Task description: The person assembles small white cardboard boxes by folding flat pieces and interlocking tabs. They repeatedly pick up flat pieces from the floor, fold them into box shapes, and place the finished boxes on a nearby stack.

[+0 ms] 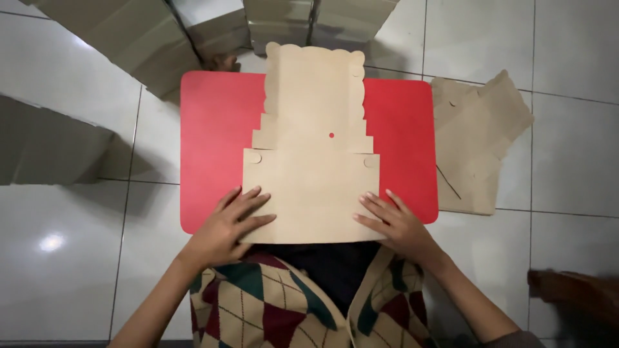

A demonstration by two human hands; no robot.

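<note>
Head view: both hands lie flat, palms down, on the near end of a flat die-cut cardboard blank (313, 161). Nothing is pinched or clasped — fingers spread and pressing only.

Left hand (229, 225) covers the blank's near-left corner, fingertips aimed inward toward the sheet's middle; its heel hangs over the near edge. Right hand (393, 222) mirrors it on the near-right corner, fingertips pointing inward, wrist off the sheet.

The blank runs straight away from the hands: a wide panel under the fingers, then a stepped narrower section with a small hole showing red through it, then a scalloped flap at the far end. Round tab cuts sit just beyond each hand at the panel's corners.

Under the blank is a red tabletop (213, 129), showing outboard of both hands — the sheet's far flap overhangs its far edge. The table stands on a white tiled floor (64, 225).

Outboard of the right hand, off the table, a stack of similar flat cardboard blanks (477, 142) lies on the floor. Beyond the far flap and outboard of the left hand are larger cardboard boxes (135, 38).
</note>
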